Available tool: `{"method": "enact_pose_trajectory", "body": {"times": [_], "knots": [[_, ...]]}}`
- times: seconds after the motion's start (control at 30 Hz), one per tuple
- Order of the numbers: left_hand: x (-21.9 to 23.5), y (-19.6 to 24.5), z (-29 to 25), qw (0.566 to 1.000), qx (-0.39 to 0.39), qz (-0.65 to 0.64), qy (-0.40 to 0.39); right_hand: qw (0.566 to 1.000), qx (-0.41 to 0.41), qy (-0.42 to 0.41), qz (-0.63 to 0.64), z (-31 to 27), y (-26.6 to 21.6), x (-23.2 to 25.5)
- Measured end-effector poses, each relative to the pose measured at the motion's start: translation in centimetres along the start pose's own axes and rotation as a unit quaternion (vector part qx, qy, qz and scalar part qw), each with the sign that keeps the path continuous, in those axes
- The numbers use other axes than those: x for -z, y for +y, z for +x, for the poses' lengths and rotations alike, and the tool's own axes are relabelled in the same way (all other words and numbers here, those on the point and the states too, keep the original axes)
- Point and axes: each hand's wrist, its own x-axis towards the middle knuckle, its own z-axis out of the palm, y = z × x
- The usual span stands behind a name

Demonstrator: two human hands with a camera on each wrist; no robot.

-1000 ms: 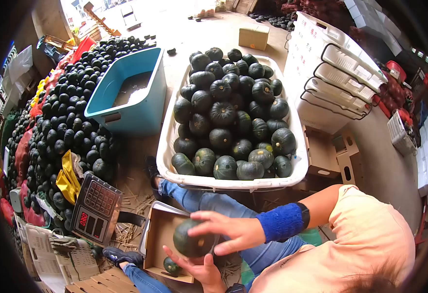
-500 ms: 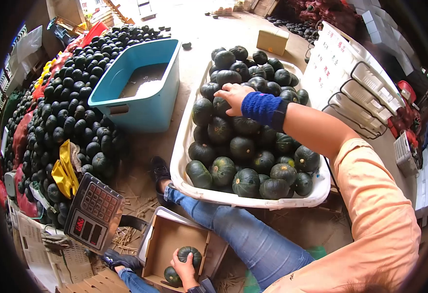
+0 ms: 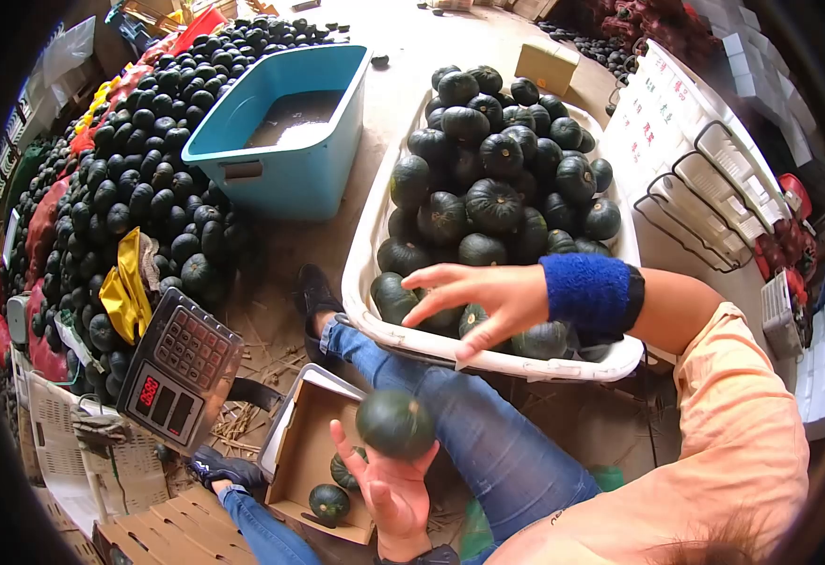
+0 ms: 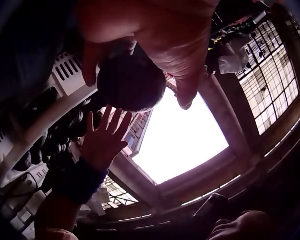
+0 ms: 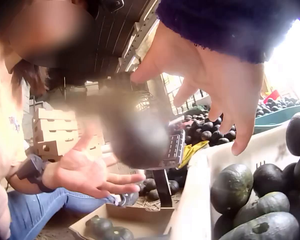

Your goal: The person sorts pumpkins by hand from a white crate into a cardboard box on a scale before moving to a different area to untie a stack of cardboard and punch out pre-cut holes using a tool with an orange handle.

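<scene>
A dark green round pumpkin (image 3: 395,426) is over the upturned left hand (image 3: 398,490), whose fingers are spread. In the right wrist view this pumpkin (image 5: 140,142) is blurred, in the air between the two hands. My right hand (image 3: 495,299) is held with fingers extended and nothing in it, over the near side of a white crate (image 3: 563,367) heaped with similar pumpkins. Below the left hand is a cardboard box (image 3: 311,443). Inside lie two small pumpkins, one at the near end (image 3: 329,503) and another partly hidden by the left hand's fingers.
A digital scale display (image 3: 182,363) with red digits stands left of the box. Behind it, a large pile of pumpkins (image 3: 139,188) covers the floor, beside a blue tub (image 3: 290,179). White stacked crates (image 3: 676,141) stand at right. The person's jeans-clad leg (image 3: 469,414) lies between box and crate.
The left hand set a pumpkin in the box beside the first, then rose palm up. My right hand reached over the heaped crate and came back toward the left hand, with another pumpkin now between them.
</scene>
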Motion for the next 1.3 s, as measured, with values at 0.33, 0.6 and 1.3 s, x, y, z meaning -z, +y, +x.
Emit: {"method": "enact_pose_trajectory", "body": {"times": [0.33, 0.6, 1.3], "knots": [[16.5, -2.8, 7.7, 0.623, -0.069, 0.757, 0.182, 0.841, -0.319, -0.019, -0.437, 8.3, 11.1, 0.8], [12.9, -1.7, 5.6, 0.852, 0.003, 0.516, 0.092, 0.971, -0.149, 0.143, -0.123, 1.9, 2.2, 1.5], [19.5, -0.8, -6.4, 0.532, 0.027, 0.812, 0.237, 0.95, -0.295, -0.025, -0.1, 9.3, 4.6, -5.9]]}}
